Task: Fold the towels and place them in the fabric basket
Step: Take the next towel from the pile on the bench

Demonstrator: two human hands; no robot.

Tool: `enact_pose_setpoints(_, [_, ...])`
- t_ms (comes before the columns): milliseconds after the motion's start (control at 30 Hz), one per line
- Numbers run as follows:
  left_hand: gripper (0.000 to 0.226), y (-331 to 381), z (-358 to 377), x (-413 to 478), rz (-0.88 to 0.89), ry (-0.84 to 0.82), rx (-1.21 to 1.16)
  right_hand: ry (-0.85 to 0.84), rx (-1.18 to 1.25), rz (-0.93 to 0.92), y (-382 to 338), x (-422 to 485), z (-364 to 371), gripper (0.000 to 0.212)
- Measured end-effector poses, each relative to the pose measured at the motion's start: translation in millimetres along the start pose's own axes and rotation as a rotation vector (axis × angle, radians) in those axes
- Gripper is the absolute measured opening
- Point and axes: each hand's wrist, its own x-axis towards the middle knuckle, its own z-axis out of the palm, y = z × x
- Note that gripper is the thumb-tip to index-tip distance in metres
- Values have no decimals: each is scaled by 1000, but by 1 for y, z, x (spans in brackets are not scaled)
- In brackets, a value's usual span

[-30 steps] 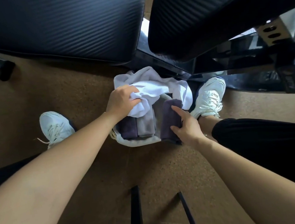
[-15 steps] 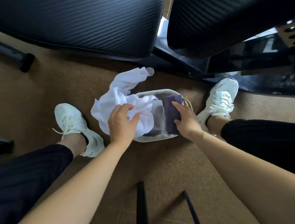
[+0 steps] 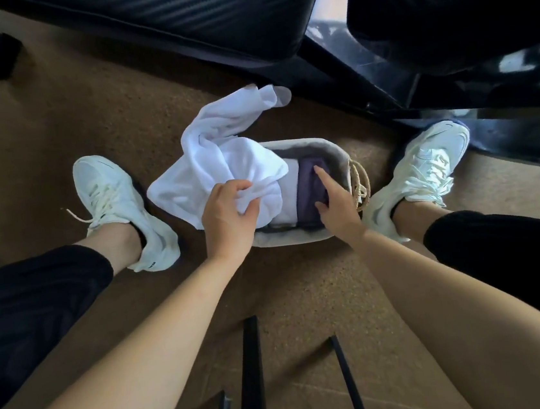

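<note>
While the left grip point(image 3: 226, 214) is closed in a fist round a bunch of the white towel point(image 3: 223, 162), the right grip point(image 3: 336, 203) lies in the basket point(image 3: 333, 150) with its index finger point(image 3: 320, 173) straight along the top of the purple towel point(image 3: 309, 188) and its thumb touching that towel's near end; its other fingers are hidden, so whether they hold anything cannot be told. Unfolded and crumpled, the white towel hangs over the basket's left end, and a loose tail of it reaches up and away towards the black seats point(image 3: 173, 17). Folded, the purple towel sits at the right end of the basket, close to the wall with the rope handle point(image 3: 360, 182). Just left of it, touching, lies a pale folded towel point(image 3: 287, 204), partly under the white one. On the brown floor point(image 3: 82, 108) the basket stands between two white shoes point(image 3: 117, 201), one at each side, with dark trouser legs above the bare ankles. Nearer the camera, thin black bars point(image 3: 252, 374) cross the floor between the forearms.
</note>
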Motion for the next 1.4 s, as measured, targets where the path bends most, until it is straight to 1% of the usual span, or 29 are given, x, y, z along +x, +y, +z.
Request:
enact_pose_setpoints(67, [27,-4,3,-1,-8,-22,2,-50,-91,-11,3,5,1,76])
enact_pose_setpoints(100, [26,-5,4,-1,-13,-32,2,-37,-174,-22,3,6,1,77])
enact_pose_setpoints(167, [26,-5,5,-2,-25,-41,3,65,-375,-90,5,5,0,80])
enact_pose_setpoints(200, [26,-5,5,-1,-30,-38,4,124,-439,-126,4,4,-1,81])
enact_pose_setpoints(267, [25,-3,4,0,-48,-35,-3,188,-485,-185,0,0,0,75])
enact_pose_setpoints(300, [25,-2,4,1,-60,-38,-12,186,-496,-218,-3,-3,2,69])
enact_pose_setpoints(367, [26,-2,4,1,-65,-35,-18,117,-506,-265,-3,-8,11,64])
enact_pose_setpoints(400, [26,-3,4,1,-62,-35,-18,61,-488,-241,-2,-9,16,65])
enact_pose_setpoints(500, [27,-6,3,2,-55,-40,-19,-134,-400,-77,0,-5,25,75])
enact_pose_setpoints(567, [28,-4,1,2,-60,-50,-11,-220,-378,-56,-3,2,19,73])
enact_pose_setpoints(633, [29,-2,-3,4,-84,-69,-10,-232,-309,-88,-7,4,5,70])
enact_pose_setpoints(667, [29,0,-5,4,-102,-81,-21,-213,-265,-107,-10,2,-4,69])
enact_pose_setpoints(733, [28,6,-12,4,-125,-91,-44,-121,-195,-140,-18,-4,-21,68])
enact_pose_setpoints(800, [26,13,-21,4,-134,-89,-71,-48,-79,-154,-37,-14,-36,74])
enact_pose_setpoints(867, [23,22,-34,3,-147,-95,-100,-71,42,-183,-61,-25,-47,85])
enact_pose_setpoints(900, [19,26,-41,2,-151,-106,-118,-93,93,-209,-75,-31,-52,87])
enact_pose_setpoints(933, [16,31,-50,0,-151,-129,-136,-111,141,-250,-87,-37,-57,84])
enact_pose_setpoints(1000, [12,40,-69,-3,-124,-195,-157,-119,202,-308,-112,-48,-66,68])
enact_pose_setpoints(1033, [11,44,-80,-5,-98,-228,-158,-104,190,-327,-124,-53,-72,54])
enact_pose_setpoints(1100, [14,53,-105,-10,-30,-273,-140,-54,94,-356,-146,-65,-87,21])
enact_pose_setpoints(1133, [19,58,-118,-12,3,-285,-129,-32,53,-364,-155,-71,-96,11])
enact_pose_setpoints(1200, [32,68,-145,-16,55,-280,-97,27,42,-377,-168,-85,-117,17])
enact_pose_setpoints(1267, [42,78,-170,-22,98,-224,-47,86,114,-366,-176,-101,-140,16])
enact_pose_setpoints(1333, [36,88,-194,-25,128,-111,-23,198,191,-324,-182,-116,-161,14])
enact_pose_setpoints(1400, [24,100,-215,-27,132,-9,-55,309,249,-273,-185,-130,-177,13])
